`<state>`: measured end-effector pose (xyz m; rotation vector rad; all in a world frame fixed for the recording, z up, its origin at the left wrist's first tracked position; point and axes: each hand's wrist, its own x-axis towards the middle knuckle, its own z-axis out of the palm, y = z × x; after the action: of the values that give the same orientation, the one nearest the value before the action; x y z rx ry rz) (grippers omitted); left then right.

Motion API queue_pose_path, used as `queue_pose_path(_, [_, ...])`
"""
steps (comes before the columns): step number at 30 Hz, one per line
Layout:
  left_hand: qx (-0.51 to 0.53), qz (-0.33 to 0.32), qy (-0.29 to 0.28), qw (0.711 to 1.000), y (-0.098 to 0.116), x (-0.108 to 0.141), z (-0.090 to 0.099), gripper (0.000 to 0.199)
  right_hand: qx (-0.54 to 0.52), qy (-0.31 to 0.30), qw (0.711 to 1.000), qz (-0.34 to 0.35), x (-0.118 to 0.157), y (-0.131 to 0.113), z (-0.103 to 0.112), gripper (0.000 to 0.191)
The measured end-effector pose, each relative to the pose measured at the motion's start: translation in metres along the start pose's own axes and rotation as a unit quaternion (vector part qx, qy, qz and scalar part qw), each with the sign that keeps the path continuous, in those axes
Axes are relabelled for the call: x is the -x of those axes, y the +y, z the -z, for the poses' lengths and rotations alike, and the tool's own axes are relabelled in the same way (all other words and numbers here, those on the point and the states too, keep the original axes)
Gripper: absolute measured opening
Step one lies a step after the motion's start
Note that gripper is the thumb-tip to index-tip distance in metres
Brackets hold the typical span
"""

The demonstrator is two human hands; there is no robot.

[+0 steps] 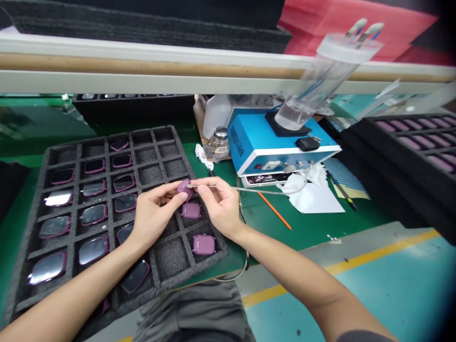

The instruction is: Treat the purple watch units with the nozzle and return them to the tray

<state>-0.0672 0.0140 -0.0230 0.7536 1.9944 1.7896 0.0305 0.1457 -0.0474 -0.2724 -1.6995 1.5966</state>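
Observation:
My left hand (153, 213) pinches a small purple watch case (184, 186) between thumb and fingers, above the right part of the grey foam tray (174, 259). My right hand (223, 204) grips a thin clear tube (261, 192), whose narrow tip meets or nearly meets the case. Below the hands, a purple watch case (191, 210) and another purple case (204, 244) lie in the tray's right column. Dark-screened watch cases (93, 214) fill many cells to the left. My left forearm hides some cells.
A blue box (281, 137) with switches stands behind my right hand, carrying a clear cylinder (302, 99). Near it are a glass bottle (217, 145), an orange stick (274, 211) and white paper (320, 199). Stacked black trays (388, 156) stand right; a shelf edge (142, 80) crosses above.

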Motion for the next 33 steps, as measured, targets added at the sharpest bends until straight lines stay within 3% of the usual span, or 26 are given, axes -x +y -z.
queue_pose_path(33, [-0.025,-0.004,-0.002,1.0,-0.0003,-0.0005,0.0006,0.039,-0.04,-0.006,0.999,-0.013,-0.0012,0.0004,-0.001,0.012])
